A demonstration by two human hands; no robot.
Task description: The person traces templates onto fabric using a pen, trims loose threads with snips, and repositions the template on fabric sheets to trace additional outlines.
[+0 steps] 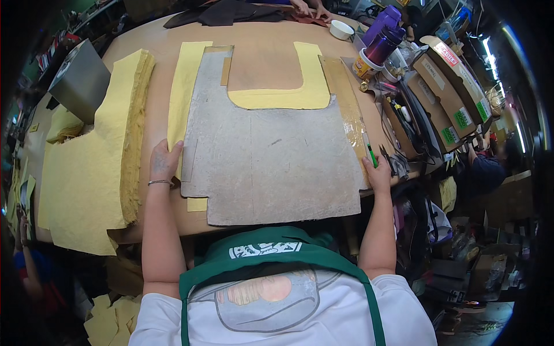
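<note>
A large grey board template [277, 155], with a deep U-shaped cutout at its far side, lies on a yellow felt-like sheet [183, 98]. The sheet shows past the board's left edge and inside the cutout. At the left edge, my left hand [165, 160] pinches the sheet, thumb on top and fingers partly hidden. My right hand [378, 172] is closed around a slim green pen-like tool [370, 152] beside the board's right edge. Whether that tool is a pen or a knife is too small to tell. Brown tape [350, 130] runs along the board's right side.
To the left stands a thick stack of cut yellow sheets [92, 167], with a grey metal block [81, 81] on it. Cardboard boxes [441, 95], a purple tumbler [385, 45] and a white bowl [341, 30] crowd the right. Another person's hands [309, 8] work on dark fabric across the table.
</note>
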